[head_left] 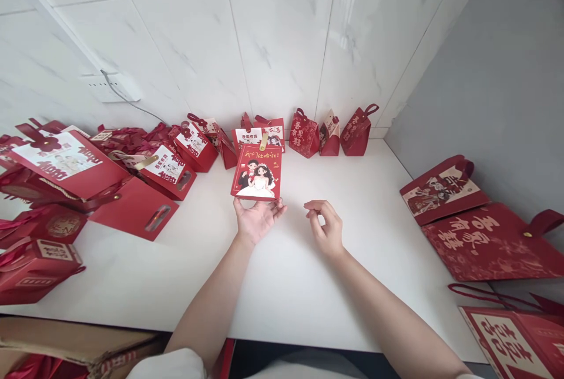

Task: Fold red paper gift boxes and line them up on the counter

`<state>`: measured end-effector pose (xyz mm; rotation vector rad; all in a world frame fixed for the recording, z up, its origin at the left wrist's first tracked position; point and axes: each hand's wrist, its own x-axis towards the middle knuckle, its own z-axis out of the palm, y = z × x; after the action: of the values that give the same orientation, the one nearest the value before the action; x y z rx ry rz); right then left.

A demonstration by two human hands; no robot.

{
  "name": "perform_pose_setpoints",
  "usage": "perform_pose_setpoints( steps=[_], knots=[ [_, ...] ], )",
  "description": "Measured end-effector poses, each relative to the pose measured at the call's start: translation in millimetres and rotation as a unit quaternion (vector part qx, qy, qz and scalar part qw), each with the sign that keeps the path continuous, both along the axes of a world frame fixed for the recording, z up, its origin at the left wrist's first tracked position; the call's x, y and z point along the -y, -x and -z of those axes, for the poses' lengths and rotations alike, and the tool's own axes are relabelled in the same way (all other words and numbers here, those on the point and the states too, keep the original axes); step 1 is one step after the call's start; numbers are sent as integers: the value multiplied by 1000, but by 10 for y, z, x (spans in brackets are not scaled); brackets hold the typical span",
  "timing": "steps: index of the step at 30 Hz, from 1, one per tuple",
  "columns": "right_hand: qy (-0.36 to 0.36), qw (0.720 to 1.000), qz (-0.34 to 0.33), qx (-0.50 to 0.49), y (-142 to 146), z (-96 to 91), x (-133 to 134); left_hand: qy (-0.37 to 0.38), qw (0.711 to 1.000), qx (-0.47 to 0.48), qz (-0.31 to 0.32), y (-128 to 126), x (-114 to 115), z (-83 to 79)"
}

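Note:
My left hand (257, 221) supports a red wedding gift box (255, 158) from below, palm up and fingers around its bottom edge. On the box's front is a cartoon bride and groom under gold lettering, with a gold-coloured strap at the top. My right hand (326, 227) hovers a little to the right of the box, apart from it. Its fingers are curled and the thumb meets them in a pinch, with nothing visible between them. Behind the held box, a white-labelled red box (247, 135) and another red box (275, 132) are partly covered.
Small red gift boxes (304, 135) line the tiled wall (282, 32). Many red boxes (66, 167) crowd the left of the white table (282, 285). Larger red boxes (493, 241) lie along the grey panel (497, 85) at right. A cardboard carton (79, 341) stands below the front-left edge.

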<state>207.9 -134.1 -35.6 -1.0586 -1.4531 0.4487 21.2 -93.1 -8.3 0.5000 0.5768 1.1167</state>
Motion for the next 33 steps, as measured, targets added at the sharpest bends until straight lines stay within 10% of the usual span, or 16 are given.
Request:
perform_pose_setpoints(
  steps=[5,12,17,26,33],
  knots=[
    [75,996,-4,-43,-52,23,-32,-17,999,26,9,25,17,-8],
    [115,963,-216,-113,-52,53,-83,-7,992,-5,125,41,107,-45],
    [109,967,-209,-95,-24,106,-75,16,983,-81,166,-16,36,128],
    [93,993,-73,-19,-19,228,-96,24,944,-275,-183,137,-210,311],
    [125,953,-253,110,-16,37,16,-81,861,-391,-316,314,-192,252]
  ],
)
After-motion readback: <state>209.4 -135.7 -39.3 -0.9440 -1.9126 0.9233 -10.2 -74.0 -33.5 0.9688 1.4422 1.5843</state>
